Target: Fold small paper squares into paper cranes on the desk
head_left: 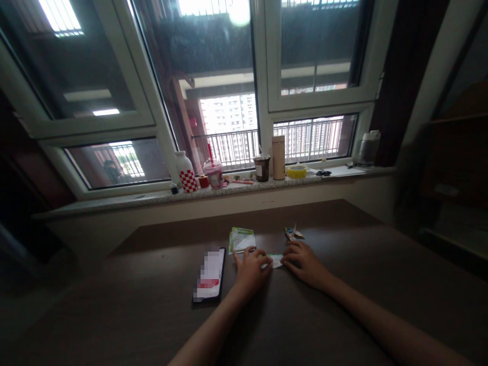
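A small piece of white and green paper (276,261) lies low on the table between my two hands. My left hand (252,268) pinches its left end, the fingers curled over the edge. At the other end, my right hand (305,262) holds the paper between thumb and fingertips; part of the sheet is hidden under the fingers. Just beyond my left hand is a small stack of green and white printed paper sheets (240,235). A folded paper figure, shaped like a crane (293,234), stands past my right hand. To the left of my left hand rests a phone (209,274) with its screen lit.
Behind the brown table (152,315) runs a stone windowsill (236,189). On it stand a red-checked white bottle (187,175), a pink drink cup (213,174), a dark cup (262,169), a beige flask (278,158), yellow tape (296,172), scissors (324,173) and a clear jug (369,149).
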Action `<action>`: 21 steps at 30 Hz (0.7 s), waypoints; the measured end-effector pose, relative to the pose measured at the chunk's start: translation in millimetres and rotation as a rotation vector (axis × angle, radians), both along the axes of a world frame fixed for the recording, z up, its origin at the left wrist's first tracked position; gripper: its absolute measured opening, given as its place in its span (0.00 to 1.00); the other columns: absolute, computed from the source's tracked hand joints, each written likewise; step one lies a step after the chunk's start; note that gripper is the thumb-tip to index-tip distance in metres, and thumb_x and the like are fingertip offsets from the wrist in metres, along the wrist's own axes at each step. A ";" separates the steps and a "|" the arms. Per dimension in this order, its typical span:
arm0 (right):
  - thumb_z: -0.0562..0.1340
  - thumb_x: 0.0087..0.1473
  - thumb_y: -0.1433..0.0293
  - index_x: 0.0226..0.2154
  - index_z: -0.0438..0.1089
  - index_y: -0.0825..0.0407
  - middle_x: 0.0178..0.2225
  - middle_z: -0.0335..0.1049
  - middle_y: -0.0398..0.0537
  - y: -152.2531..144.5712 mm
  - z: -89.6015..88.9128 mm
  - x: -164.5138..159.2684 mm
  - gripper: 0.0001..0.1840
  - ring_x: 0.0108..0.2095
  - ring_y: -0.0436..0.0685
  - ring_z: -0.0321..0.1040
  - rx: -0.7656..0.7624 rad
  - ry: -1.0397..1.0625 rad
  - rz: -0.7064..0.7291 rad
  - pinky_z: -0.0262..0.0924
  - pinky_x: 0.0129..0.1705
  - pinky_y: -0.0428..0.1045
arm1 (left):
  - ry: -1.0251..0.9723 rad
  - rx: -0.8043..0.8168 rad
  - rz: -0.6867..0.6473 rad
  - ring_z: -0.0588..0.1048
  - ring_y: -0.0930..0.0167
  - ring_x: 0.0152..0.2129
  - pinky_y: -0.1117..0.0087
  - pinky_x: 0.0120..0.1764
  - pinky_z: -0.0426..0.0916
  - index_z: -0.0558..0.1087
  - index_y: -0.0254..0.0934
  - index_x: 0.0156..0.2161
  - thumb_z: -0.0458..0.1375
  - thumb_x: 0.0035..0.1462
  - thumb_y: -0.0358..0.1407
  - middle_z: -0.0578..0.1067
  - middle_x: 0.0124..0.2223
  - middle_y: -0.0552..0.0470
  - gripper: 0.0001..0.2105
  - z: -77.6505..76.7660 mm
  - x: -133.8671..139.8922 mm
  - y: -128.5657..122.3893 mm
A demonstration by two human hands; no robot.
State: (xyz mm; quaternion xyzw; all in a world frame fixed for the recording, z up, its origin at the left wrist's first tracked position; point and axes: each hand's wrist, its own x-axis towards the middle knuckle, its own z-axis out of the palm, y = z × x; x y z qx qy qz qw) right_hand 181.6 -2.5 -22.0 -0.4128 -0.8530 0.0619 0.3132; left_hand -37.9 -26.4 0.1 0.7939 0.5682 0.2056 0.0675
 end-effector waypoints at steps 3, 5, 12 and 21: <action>0.61 0.59 0.68 0.36 0.76 0.47 0.39 0.76 0.49 0.9 2.0 -3.6 0.07 0.53 0.63 0.65 0.036 0.000 -0.027 0.55 0.59 0.63 | -0.001 -0.012 0.030 0.62 0.56 0.59 0.28 0.59 0.32 0.79 0.52 0.42 0.59 0.60 0.43 0.76 0.53 0.56 0.07 -1.2 2.0 1.1; 0.61 0.59 0.68 0.38 0.74 0.49 0.41 0.75 0.52 0.1 4.9 -6.4 0.06 0.51 0.63 0.67 0.054 0.018 -0.078 0.58 0.57 0.62 | -0.008 -0.019 0.041 0.62 0.55 0.59 0.28 0.59 0.33 0.79 0.51 0.41 0.60 0.60 0.43 0.76 0.53 0.55 0.07 -2.1 3.1 1.6; 0.62 0.59 0.69 0.34 0.73 0.49 0.37 0.76 0.48 1.8 3.5 -11.3 0.04 0.44 0.59 0.69 0.270 -0.008 -0.087 0.58 0.55 0.58 | -0.011 -0.029 0.035 0.62 0.55 0.58 0.27 0.58 0.36 0.79 0.52 0.40 0.60 0.59 0.45 0.75 0.53 0.55 0.07 -4.0 5.3 1.7; 0.63 0.58 0.71 0.39 0.78 0.46 0.42 0.76 0.49 2.8 -6.7 -7.6 0.08 0.46 0.59 0.68 0.337 -0.059 -0.053 0.59 0.55 0.60 | -0.042 -0.014 0.044 0.62 0.56 0.57 0.29 0.60 0.35 0.79 0.52 0.41 0.61 0.57 0.43 0.75 0.51 0.54 0.07 -2.9 7.5 -0.5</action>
